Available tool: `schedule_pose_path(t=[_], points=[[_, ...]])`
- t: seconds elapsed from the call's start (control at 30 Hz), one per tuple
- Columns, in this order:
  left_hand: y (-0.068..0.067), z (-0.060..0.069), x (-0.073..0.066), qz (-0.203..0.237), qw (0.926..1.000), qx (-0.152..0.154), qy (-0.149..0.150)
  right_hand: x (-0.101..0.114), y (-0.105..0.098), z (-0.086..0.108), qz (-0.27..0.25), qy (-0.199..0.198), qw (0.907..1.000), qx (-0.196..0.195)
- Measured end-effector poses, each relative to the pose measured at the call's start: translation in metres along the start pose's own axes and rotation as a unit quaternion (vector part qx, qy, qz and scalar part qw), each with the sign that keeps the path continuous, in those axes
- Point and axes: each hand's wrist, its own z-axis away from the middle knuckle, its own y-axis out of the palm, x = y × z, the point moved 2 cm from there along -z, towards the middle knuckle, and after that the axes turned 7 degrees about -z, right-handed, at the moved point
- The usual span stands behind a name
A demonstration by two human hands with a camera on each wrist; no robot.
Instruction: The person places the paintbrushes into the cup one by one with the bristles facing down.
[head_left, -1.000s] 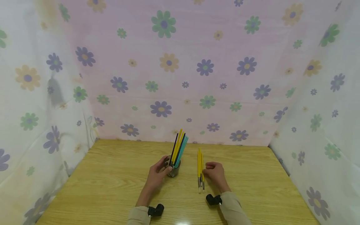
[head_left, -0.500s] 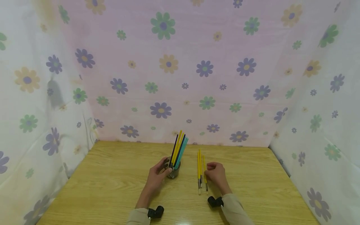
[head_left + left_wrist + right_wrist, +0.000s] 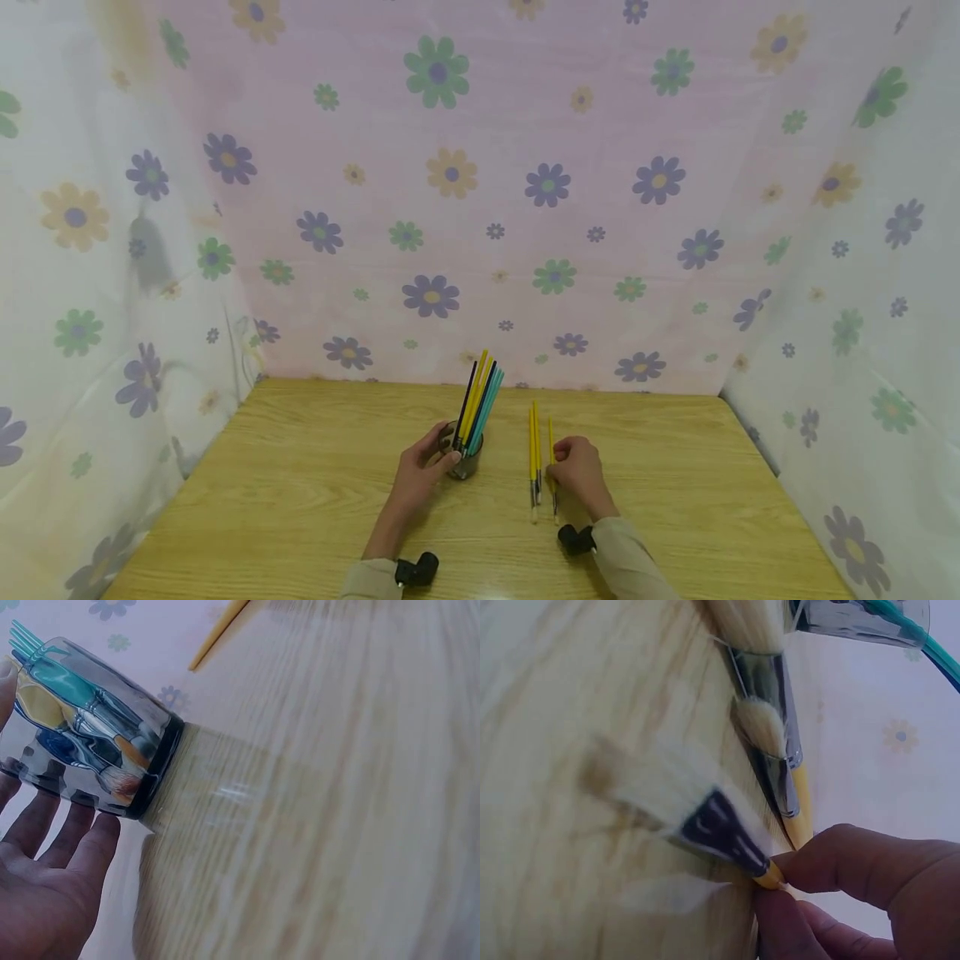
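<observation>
My left hand [image 3: 420, 475] holds a smoky clear cup [image 3: 161, 720] with fingers and thumb around its side. Bristle ends down, several paintbrushes [image 3: 480, 404] with dark, yellow and teal handles lean right inside it. My right hand [image 3: 581, 473] pinches a yellow-handled paintbrush [image 3: 724, 829] between thumb and index finger, near its dark ferrule in the right wrist view. That brush lies low over the table, bristles toward the person. Just left of it, two more yellow-handled paintbrushes [image 3: 533, 454] lie side by side on the table, with pale bristles and metal ferrules.
The wood-grain table [image 3: 322, 467] extends to both sides of the hands. A flowered cloth [image 3: 495, 200] hangs behind it and along both sides. Each sleeve carries a small black wrist camera [image 3: 417, 570].
The right hand has drawn one yellow-handled paintbrush to the right, away from the other two, opening a gap. The left hand and cup have stayed in place.
</observation>
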Motion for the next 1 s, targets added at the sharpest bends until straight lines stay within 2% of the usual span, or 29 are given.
schedule_pose_path(t=[0.23,0.4,0.57,0.7,1.0], points=[[0.000,0.000,0.000,-0.009,0.9999,0.000,0.008,0.006,-0.005,-0.001,-0.005,0.027,0.9995,0.016],[0.000,-0.003,0.000,-0.015,0.9998,-0.004,0.014,0.004,-0.009,-0.004,-0.071,0.057,0.9957,0.015],[0.000,-0.004,-0.002,-0.017,0.9997,-0.001,0.018,0.000,-0.011,-0.007,-0.148,0.082,0.9854,0.014],[0.000,-0.005,-0.003,-0.015,0.9999,-0.002,0.007,-0.002,-0.012,-0.006,-0.192,0.093,0.9769,0.011],[-0.002,-0.003,-0.004,-0.006,1.0000,0.008,0.000,-0.003,-0.014,0.002,-0.216,0.104,0.9708,0.014]])
